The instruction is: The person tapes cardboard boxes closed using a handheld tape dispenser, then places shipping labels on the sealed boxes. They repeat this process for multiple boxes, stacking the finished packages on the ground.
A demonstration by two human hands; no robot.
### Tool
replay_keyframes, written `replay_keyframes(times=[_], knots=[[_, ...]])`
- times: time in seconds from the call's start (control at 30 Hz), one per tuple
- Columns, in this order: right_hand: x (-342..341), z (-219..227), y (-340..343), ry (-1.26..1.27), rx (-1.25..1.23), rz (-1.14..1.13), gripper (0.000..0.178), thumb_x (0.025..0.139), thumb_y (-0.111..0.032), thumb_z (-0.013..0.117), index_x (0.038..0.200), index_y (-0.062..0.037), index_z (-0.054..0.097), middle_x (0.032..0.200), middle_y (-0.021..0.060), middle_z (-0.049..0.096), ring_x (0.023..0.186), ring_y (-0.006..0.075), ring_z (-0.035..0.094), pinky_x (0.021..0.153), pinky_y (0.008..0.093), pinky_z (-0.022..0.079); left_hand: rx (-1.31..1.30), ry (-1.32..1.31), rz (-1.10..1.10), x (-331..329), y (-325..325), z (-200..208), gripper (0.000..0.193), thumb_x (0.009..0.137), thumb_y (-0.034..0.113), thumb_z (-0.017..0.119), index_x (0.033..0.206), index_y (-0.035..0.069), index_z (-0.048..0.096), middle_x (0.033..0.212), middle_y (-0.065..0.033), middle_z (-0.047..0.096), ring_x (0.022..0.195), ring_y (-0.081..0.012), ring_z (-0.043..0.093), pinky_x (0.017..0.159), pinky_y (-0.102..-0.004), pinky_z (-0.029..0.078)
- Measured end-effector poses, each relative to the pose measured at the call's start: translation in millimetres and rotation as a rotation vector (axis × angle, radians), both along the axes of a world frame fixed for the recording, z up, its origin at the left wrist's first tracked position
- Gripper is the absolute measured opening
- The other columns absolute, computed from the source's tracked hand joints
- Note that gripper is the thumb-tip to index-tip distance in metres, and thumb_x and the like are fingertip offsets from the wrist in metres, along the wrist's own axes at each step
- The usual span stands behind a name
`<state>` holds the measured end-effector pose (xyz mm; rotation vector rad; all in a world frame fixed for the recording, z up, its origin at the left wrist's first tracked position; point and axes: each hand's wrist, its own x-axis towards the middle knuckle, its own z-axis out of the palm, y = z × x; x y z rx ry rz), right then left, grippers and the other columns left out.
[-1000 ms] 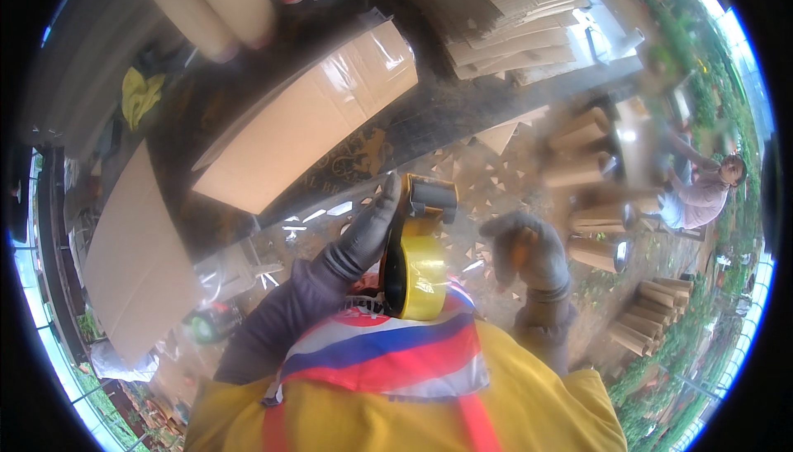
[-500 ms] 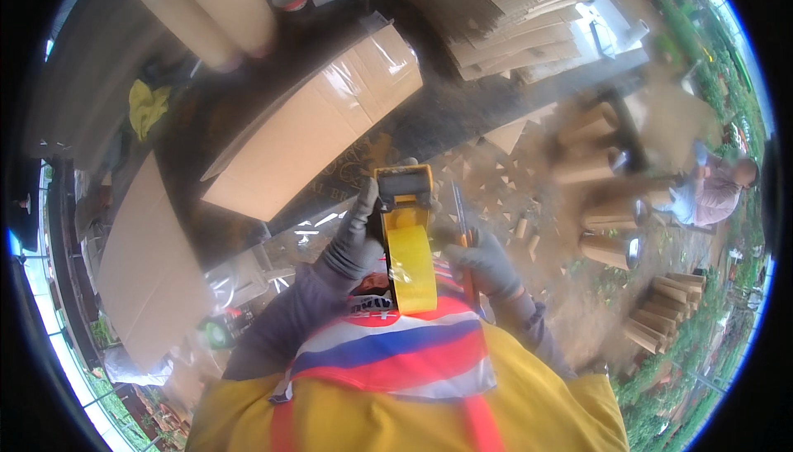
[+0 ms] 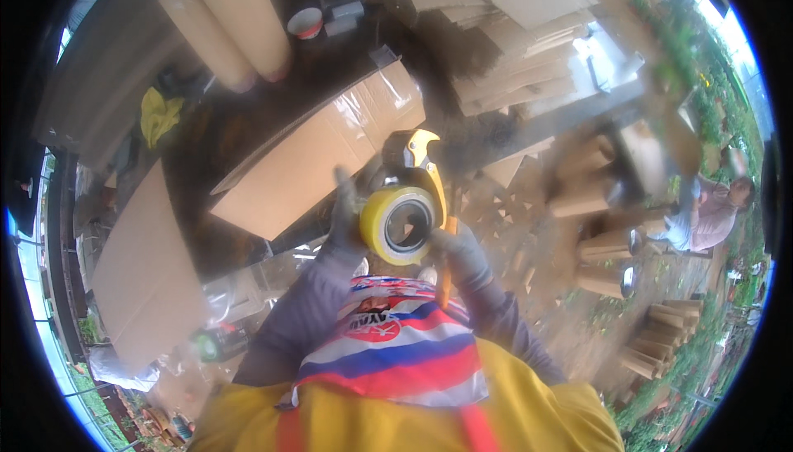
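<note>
A tape dispenser (image 3: 425,159) with a yellow frame carries a large roll of yellow tape (image 3: 376,227), its hollow core facing up. My gloved left hand (image 3: 345,222) grips it from the left, with most of the fingers hidden behind the roll. Close to the roll's right side, my gloved right hand (image 3: 464,255) is closed round a slim orange-handled tool (image 3: 445,274); blur hides its exact kind. Just beyond my hands lies a long cardboard box (image 3: 318,163) on a dark table, with shiny clear tape across its far right part.
Stacked flat cardboard (image 3: 516,64) lies at the back right. Two tall cardboard pieces (image 3: 227,22), a bowl (image 3: 305,23) and a yellow cloth (image 3: 159,116) are at the back left. A cardboard sheet (image 3: 144,262) leans at left. Rolled cardboard and a seated person (image 3: 714,212) are at right.
The dispenser has turned in my left hand, so the roll's open core now shows instead of its edge. My right hand has come nearer to it, and the tool's dark blade no longer shows.
</note>
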<state>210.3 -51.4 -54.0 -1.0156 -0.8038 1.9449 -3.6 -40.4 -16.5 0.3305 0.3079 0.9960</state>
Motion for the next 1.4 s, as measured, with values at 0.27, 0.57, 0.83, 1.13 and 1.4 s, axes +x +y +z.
replay_keyframes(times=[0.27,0.57,0.83,1.13,1.4], knots=[[1,6,0,-0.331,-0.045,-0.164,0.028,0.084,-0.026,0.077,0.094,-0.0023,0.066,0.071,0.0011,0.06,0.059,0.0093,0.055,0.052,0.0267,0.044,0.007,0.854,0.293,23,-23,-18,0.059,0.086,0.01,0.076,0.139,0.003,0.05,0.115,-0.0034,0.063,0.092,-0.0099,0.062,0.075,-0.0239,0.053],[32,21,-5,-0.194,0.035,-0.223,0.028,0.082,-0.014,0.069,0.106,0.0002,0.068,0.075,-0.0045,0.058,0.059,0.0045,0.047,0.053,0.0217,0.036,0.122,0.935,0.097,2,-12,-2,0.061,0.084,0.011,0.079,0.138,0.002,0.053,0.113,-0.0041,0.066,0.092,-0.0099,0.063,0.077,-0.0229,0.054],[26,27,-28,-0.379,0.036,-0.333,0.043,0.081,-0.009,0.072,0.123,0.0011,0.065,0.08,-0.0029,0.062,0.061,0.0045,0.051,0.054,0.021,0.039,0.007,0.814,0.031,17,-5,-8,0.055,0.088,0.008,0.075,0.138,0.0,0.053,0.118,-0.0059,0.066,0.1,-0.0122,0.064,0.088,-0.0245,0.054],[9,45,-37,-0.606,0.166,-0.43,0.047,0.074,-0.009,0.078,0.118,0.0027,0.065,0.092,0.0019,0.066,0.071,0.006,0.058,0.06,0.0214,0.047,0.582,1.184,0.086,-12,7,-66,0.049,0.086,0.002,0.074,0.132,0.0,0.059,0.113,-0.0064,0.068,0.098,-0.0137,0.066,0.086,-0.0291,0.056],[-13,44,-45,-0.56,0.025,-0.477,0.054,0.071,-0.007,0.081,0.12,0.006,0.062,0.095,0.007,0.07,0.076,0.0105,0.064,0.066,0.0252,0.053,0.393,0.873,-0.153,-28,18,-75,0.05,0.082,-0.006,0.072,0.13,0.0,0.061,0.117,-0.0068,0.069,0.105,-0.0134,0.064,0.092,-0.0291,0.052]])
